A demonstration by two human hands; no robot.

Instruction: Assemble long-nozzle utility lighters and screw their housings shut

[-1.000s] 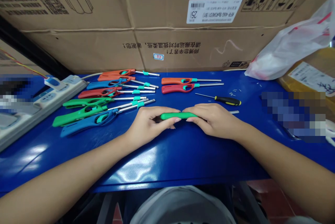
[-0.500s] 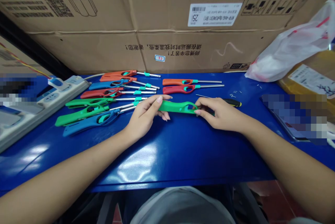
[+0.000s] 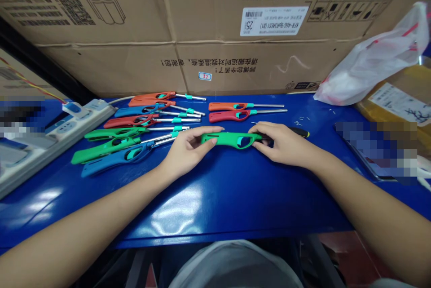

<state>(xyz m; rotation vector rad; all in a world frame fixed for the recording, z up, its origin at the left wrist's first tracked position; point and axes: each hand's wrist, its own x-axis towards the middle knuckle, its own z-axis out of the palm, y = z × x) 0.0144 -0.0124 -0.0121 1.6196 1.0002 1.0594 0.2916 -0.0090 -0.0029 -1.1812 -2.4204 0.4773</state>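
Observation:
A green gas lighter [image 3: 229,139] with a teal trigger lies level between my two hands, just above the table. My left hand [image 3: 188,148] is closed on its handle end, thumb along the near side. At the trigger end, my right hand [image 3: 278,142] pinches it, and the fingers hide most of the front part. Beyond my left hand lie several lighters in a row, among them a blue lighter [image 3: 116,160] and a green lighter [image 3: 105,149]. Past the held lighter rest a red lighter [image 3: 229,116] and an orange lighter [image 3: 227,106].
A black and yellow screwdriver [image 3: 301,132] lies partly behind my right hand, near small pale bits [image 3: 298,121]. On the left is a power strip [image 3: 67,127]. A phone [image 3: 363,157] and a plastic bag [image 3: 367,63] are at right. A large cardboard box [image 3: 134,63] stands behind.
The green lighter has turned in my hands, so its slotted side and trigger opening now face me. My left thumb has shifted down onto its side. The other lighters stay put.

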